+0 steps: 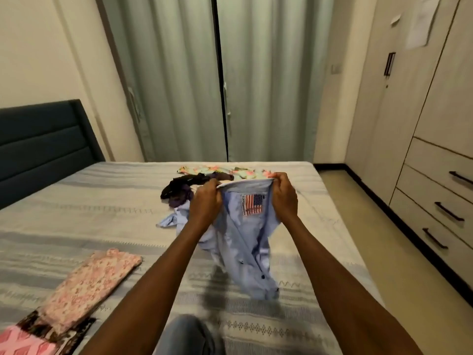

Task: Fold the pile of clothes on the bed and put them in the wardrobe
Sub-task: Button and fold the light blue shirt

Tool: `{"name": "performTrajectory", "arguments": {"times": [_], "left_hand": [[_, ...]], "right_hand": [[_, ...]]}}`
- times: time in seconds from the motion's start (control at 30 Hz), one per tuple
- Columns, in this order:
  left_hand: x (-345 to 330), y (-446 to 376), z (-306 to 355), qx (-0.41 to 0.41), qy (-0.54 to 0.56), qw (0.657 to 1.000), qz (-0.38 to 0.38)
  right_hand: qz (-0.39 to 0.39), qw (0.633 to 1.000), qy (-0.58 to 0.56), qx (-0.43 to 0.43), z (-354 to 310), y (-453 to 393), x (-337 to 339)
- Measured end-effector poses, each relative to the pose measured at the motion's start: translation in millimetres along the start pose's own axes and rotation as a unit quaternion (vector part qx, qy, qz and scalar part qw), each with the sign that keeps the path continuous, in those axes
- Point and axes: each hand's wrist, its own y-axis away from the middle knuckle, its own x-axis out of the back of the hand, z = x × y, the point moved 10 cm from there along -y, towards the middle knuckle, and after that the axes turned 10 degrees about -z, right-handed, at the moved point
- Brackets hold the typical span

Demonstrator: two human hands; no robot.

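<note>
Both hands hold a light blue shirt [240, 242] up over the bed [102, 201], just right of the frame's centre. The left hand [206, 201] and right hand [284, 198] each have a tight grip pinched on the collar [243, 184], one at either end, so the collar is stretched flat between them and the inner label [252, 204] faces the camera. Held this way, the shirt hangs open by its own weight and its lower end trails onto the bedcover; this looks like the way to find the shoulders and straighten the shirt before laying it down to fold.

Behind the hands, above centre, lies the rest of the pile: a dark garment [184, 187] and a floral one [225, 171], both unfolded and close to the shirt. A sleeve [167, 221] of the shirt spreads out to the left, touching the bed near the dark garment.

At lower left of the frame sits a stack of folded clothes [84, 285], pink patterned on top, well apart from the shirt. The wardrobe [435, 124] fills the right edge, its doors and drawers closed, with a strip of floor between it and the bed. A headboard [43, 139] is at the left and curtains [204, 73] at the top centre. A knee [186, 334] shows at the bottom edge.

The bed in front of the hanging shirt is free for laying it flat; the loose pile behind seems the only thing likely to catch the sleeve.
</note>
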Motion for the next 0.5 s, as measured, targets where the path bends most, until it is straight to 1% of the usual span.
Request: {"name": "performTrajectory", "arguments": {"times": [0.03, 0.1, 0.17, 0.2, 0.27, 0.33, 0.4, 0.5], "left_hand": [[12, -17, 13, -0.012, -0.013, 1.000, 0.015], [35, -44, 33, -0.009, -0.036, 0.999, 0.040], [59, -69, 56, 0.002, -0.040, 0.998, 0.043], [74, -81, 70, 0.005, -0.034, 0.999, 0.040], [100, -101, 88, 0.007, -0.019, 0.999, 0.042], [128, -119, 106, 0.006, 0.002, 0.998, 0.057], [153, -135, 130, -0.008, 0.003, 0.997, 0.072], [184, -151, 171, -0.040, 0.005, 0.994, 0.101]], "right_hand": [[0.013, 1.000, -0.014, 0.005, -15, -11, 14], [0.038, 0.999, -0.018, 0.031, -44, -26, 39], [0.059, 0.994, 0.020, 0.091, -81, -37, 69], [0.070, 0.986, 0.058, 0.138, -106, -41, 86], [0.063, 0.961, 0.149, 0.223, -148, -45, 111], [0.036, 0.928, 0.242, 0.281, -185, -46, 131], [0.032, 0.892, 0.319, 0.320, -214, -51, 150], [0.083, 0.855, 0.383, 0.340, -247, -62, 186]]}}
